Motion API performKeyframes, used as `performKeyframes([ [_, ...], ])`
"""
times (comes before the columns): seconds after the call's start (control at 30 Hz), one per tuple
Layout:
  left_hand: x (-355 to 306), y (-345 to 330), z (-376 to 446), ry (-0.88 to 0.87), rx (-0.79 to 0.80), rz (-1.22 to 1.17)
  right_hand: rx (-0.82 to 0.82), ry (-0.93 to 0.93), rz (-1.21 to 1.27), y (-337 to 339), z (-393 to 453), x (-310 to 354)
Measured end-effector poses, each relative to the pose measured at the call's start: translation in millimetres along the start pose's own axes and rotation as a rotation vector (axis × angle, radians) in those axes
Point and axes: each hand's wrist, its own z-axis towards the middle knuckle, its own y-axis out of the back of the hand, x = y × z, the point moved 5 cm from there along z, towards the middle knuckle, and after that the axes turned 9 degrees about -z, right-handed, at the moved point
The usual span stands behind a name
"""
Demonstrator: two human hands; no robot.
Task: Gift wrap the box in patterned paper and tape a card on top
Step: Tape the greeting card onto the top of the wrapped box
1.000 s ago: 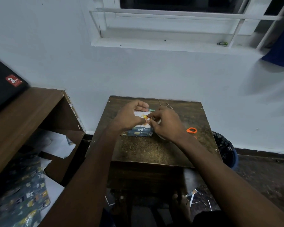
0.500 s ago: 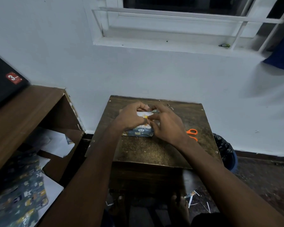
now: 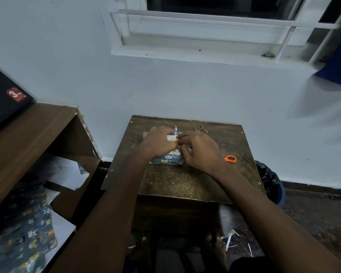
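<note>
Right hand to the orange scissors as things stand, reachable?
Probably yes. The scissors lie on the table just beside the right hand, nothing between, but its fingers are busy on the wrapped box.

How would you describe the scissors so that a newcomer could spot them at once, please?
Start at the dark wooden table against the white wall. Look toward its right side, just beyond the right hand. The scissors show as a bright orange handle loop, the only vivid orange there.

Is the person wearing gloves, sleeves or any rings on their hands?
No gloves: the left hand and right hand are bare. Both forearms are bare too, with no sleeves, watch or bracelet in view. I see no rings, though the picture is dim and some fingers are hidden.
</note>
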Motion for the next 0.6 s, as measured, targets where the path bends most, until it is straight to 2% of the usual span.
performKeyframes([
  [0.2, 2, 2, -3, -0.077, -0.048, -0.140, 0.002, -0.011, 0.043, 1, -1, -1],
  [0.47, -2, -6, 1, -0.067, -0.041, 0.093, 0.021, -0.021, 0.047, -7, -1, -5],
  [0.53, -4, -8, 0, -0.049, -0.035, 0.141, 0.029, -0.028, 0.121, -6, -2, -8],
  [0.6, -4, -9, 0, -0.041, -0.045, 0.141, -0.029, -0.078, 0.255, 2, -3, -15],
])
